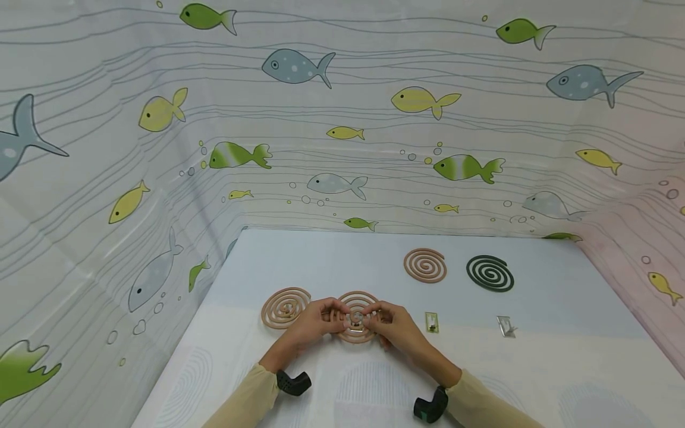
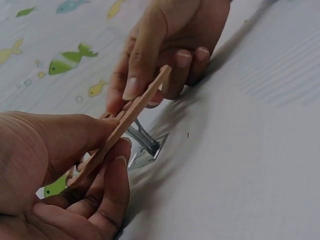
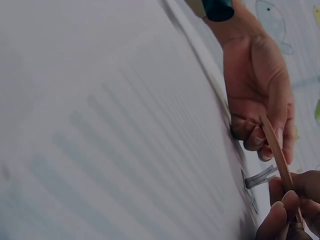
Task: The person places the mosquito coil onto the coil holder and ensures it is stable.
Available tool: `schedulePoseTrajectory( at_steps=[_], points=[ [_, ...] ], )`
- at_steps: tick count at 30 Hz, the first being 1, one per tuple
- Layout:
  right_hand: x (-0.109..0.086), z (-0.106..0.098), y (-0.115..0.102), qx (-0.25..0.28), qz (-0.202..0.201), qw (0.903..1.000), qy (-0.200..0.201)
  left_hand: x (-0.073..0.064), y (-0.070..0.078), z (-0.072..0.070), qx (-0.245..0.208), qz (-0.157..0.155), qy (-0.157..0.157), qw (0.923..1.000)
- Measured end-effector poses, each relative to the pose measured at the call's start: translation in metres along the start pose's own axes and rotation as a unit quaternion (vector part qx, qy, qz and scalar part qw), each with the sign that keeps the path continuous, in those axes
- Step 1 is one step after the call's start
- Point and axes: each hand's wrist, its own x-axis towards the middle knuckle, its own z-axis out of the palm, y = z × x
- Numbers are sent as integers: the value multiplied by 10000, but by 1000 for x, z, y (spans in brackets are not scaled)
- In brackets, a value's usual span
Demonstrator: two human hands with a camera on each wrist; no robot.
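Both hands pinch a brown mosquito coil [image 1: 355,341] between thumbs and fingers, the left hand [image 1: 313,324] on its left side, the right hand [image 1: 400,328] on its right. The coil is tilted just over a small metal coil stand [image 2: 150,145], whose upright prong meets the coil's underside near the middle in the left wrist view. The stand's flat base rests on the table. In the right wrist view the coil [image 3: 276,145] appears edge-on, and fingers hide parts of it. Left of the hands lies another brown coil [image 1: 273,324] with a small metallic piece at its centre.
Farther back on the white table [image 1: 321,255] lie a brown coil [image 1: 425,265] and a dark green coil [image 1: 489,273]. Right of the hands are a gold-coloured stand [image 1: 431,322] and a silver stand [image 1: 505,327]. A fish-patterned curtain [image 1: 374,178] surrounds the table's back and sides.
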Motion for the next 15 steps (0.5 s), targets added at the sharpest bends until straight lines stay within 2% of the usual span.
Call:
schedulePoseTrajectory(
  at_steps=[8,15],
  points=[
    [-3,1,-5,-25,-55,10000,31,0,1,-1,-43,-20,-36,10000],
    [-3,1,-6,-73,101,9999,46,0,1,-2,46,-35,-69,10000]
  ],
)
